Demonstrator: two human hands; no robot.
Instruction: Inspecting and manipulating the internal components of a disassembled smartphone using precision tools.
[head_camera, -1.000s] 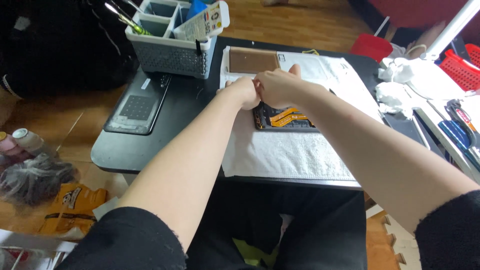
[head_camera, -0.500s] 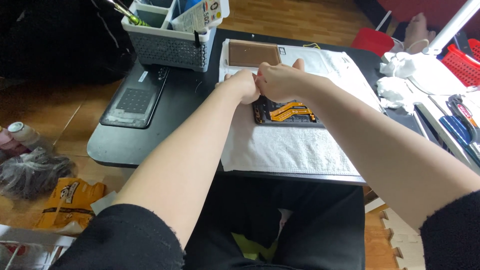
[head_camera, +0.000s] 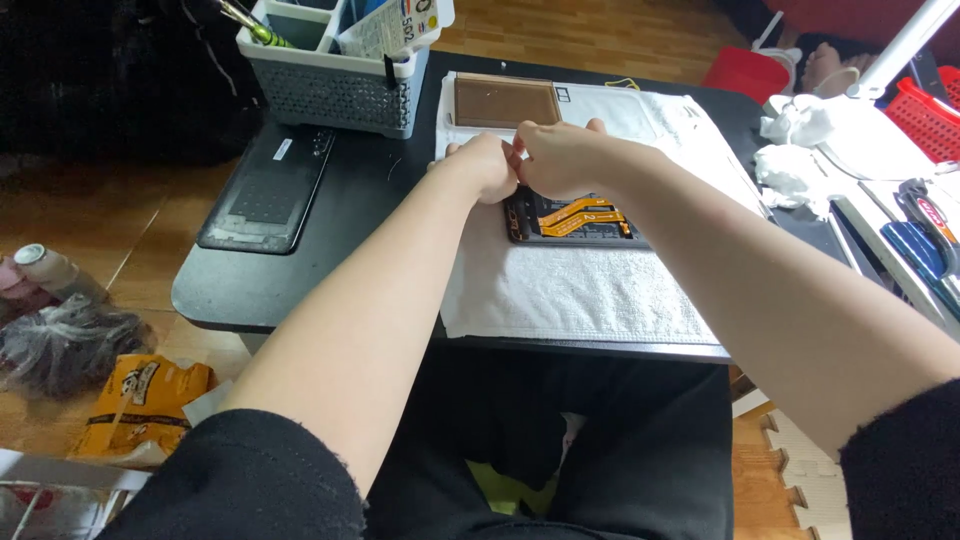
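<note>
An opened phone (head_camera: 585, 218) with orange flex cables showing lies flat on a white towel (head_camera: 580, 290). My left hand (head_camera: 484, 166) and my right hand (head_camera: 560, 158) meet knuckle to knuckle over the phone's far left corner. Their fingers are curled down onto its edge. The fingertips and whatever they pinch are hidden under the hands. Just beyond the hands, a brown rectangular panel (head_camera: 505, 101) rests at the towel's far end.
On the black table (head_camera: 230, 290), a grey basket (head_camera: 330, 88) of tools stands at the back left and a dark phone (head_camera: 265, 190) lies face up in front of it. A white lamp base (head_camera: 865, 125), crumpled tissue (head_camera: 790, 170) and hand tools (head_camera: 925, 235) fill the right side. An orange bag (head_camera: 140, 400) lies on the floor.
Both hands stay pressed together at the same corner of the opened phone. Only the head view has shifted slightly, and the fingers have drawn closer.
</note>
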